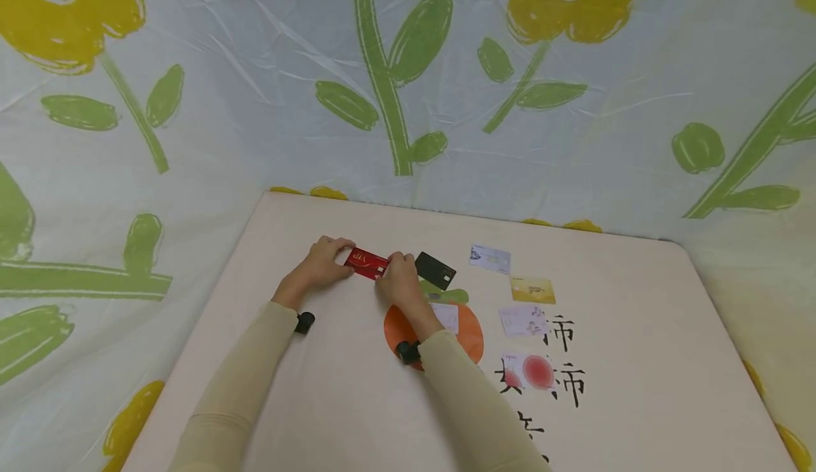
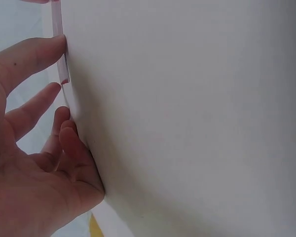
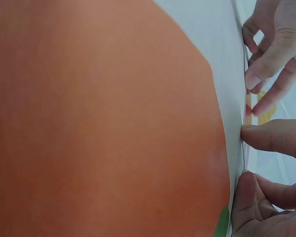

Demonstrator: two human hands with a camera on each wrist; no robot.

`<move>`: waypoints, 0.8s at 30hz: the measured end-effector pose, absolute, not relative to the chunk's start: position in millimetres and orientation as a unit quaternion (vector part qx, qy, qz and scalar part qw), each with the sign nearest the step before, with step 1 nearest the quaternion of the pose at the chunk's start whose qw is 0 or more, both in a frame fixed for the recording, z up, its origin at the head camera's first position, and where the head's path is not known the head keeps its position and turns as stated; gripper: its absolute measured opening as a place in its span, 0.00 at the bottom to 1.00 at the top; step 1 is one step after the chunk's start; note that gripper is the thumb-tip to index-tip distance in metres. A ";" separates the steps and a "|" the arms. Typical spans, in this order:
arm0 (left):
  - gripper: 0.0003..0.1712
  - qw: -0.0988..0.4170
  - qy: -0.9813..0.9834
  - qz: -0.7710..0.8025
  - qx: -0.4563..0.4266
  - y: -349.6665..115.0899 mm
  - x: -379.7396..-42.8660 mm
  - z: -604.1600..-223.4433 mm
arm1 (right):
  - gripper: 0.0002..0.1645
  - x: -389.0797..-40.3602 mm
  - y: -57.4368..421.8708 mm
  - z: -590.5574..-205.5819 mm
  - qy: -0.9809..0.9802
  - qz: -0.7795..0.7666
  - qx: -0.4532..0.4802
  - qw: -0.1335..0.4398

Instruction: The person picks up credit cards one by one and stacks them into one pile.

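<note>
While our left hand (image 1: 321, 265) grips the red card (image 1: 365, 262) at one end — thumb and finger parted across its width — our right hand (image 1: 401, 279) has the other; how firmly, we can't tell. Uneven pressure might skew it or pop a corner loose.

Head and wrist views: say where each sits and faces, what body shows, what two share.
Head: on the head, facing forward and down at red card; left hand, right hand, sleeves show.
Left wrist: worn there, facing along tabletop; mostly left hand shows.
Right wrist: worn there, facing orange print; both hands show.
Head and right wrist share that print.
</note>
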State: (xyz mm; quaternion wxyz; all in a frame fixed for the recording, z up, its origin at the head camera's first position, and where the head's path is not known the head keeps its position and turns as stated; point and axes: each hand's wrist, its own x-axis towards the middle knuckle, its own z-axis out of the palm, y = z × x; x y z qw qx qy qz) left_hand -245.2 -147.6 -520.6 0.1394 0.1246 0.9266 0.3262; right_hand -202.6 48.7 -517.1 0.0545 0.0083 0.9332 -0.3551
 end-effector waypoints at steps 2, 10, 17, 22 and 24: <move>0.32 0.141 0.926 0.328 0.121 -147.1 -245.6 -520.0 | 0.22 -203.2 48.9 -516.2 0.934 -0.354 0.008 0.054; 0.32 0.145 0.926 0.328 0.117 -147.2 -246.4 -522.7 | 0.24 -203.0 50.1 -515.5 0.928 -0.366 0.013 0.062; 0.30 0.143 0.924 0.335 0.115 -144.0 -247.6 -521.9 | 0.25 -199.8 51.1 -515.4 0.916 -0.398 0.009 0.055; 0.31 0.142 0.916 0.358 0.115 -141.9 -248.6 -522.3 | 0.28 -201.0 52.9 -520.6 0.906 -0.420 0.009 0.049; 0.31 0.141 0.911 0.369 0.117 -141.3 -249.0 -523.4 | 0.28 -202.1 53.4 -522.7 0.903 -0.427 0.010 0.047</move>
